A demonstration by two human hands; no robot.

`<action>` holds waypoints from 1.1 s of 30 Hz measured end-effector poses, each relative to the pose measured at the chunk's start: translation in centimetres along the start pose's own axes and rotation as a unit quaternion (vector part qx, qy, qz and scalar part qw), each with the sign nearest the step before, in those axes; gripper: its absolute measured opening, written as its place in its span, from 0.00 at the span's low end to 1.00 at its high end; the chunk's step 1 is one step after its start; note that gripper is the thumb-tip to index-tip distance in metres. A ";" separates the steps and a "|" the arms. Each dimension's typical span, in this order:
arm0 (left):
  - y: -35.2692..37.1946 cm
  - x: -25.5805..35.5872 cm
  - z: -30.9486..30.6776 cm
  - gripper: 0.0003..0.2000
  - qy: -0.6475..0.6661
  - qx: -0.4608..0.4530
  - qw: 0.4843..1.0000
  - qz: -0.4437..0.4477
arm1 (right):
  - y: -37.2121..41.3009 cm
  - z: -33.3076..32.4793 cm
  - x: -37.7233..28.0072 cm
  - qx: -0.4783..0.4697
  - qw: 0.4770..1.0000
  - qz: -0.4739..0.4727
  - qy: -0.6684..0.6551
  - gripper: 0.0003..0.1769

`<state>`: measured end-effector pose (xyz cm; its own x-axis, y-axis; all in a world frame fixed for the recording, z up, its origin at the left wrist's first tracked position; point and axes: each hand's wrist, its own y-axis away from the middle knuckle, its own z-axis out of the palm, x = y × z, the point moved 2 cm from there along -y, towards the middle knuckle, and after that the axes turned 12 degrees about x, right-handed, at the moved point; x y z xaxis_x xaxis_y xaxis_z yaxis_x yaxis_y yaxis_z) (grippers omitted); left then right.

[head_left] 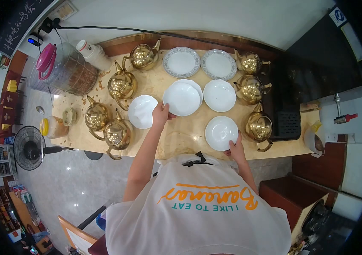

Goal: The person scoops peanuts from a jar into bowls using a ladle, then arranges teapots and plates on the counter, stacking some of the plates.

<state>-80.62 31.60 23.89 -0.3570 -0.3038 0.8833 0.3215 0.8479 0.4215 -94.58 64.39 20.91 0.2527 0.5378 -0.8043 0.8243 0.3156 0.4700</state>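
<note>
My left hand [162, 114] is closed on the lower left rim of a white plate [182, 98], which overlaps another white plate [197, 87] behind it. Just left of that hand lies a scalloped white plate [142, 112]. Near the front edge of the table, my right hand [235, 149] grips the lower right rim of a smaller white plate [221, 132]. Above this one sits a further white plate [219, 95]. Two plates with patterned rims, one on the left [181, 62] and one on the right [218, 65], lie at the back.
Brass teapots stand left [122, 84] and right [258, 126] on the wooden table [176, 142]. A large jar with a pink lid [72, 70], stacked cups [94, 55] and a yellow-lidded jar [55, 127] are at the left. A black tray [288, 124] is at the right.
</note>
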 end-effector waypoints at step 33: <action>4.8 -5.8 -7.4 0.16 0.258 0.056 0.943 -0.204 | -1.6 0.6 -6.4 -0.035 0.987 -0.032 -0.154 0.23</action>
<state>-70.48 34.20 22.31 0.0537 -0.7604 0.6473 0.1443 0.6473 0.7484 -97.24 59.95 25.05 0.3516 0.2544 -0.9009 0.8098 0.4002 0.4290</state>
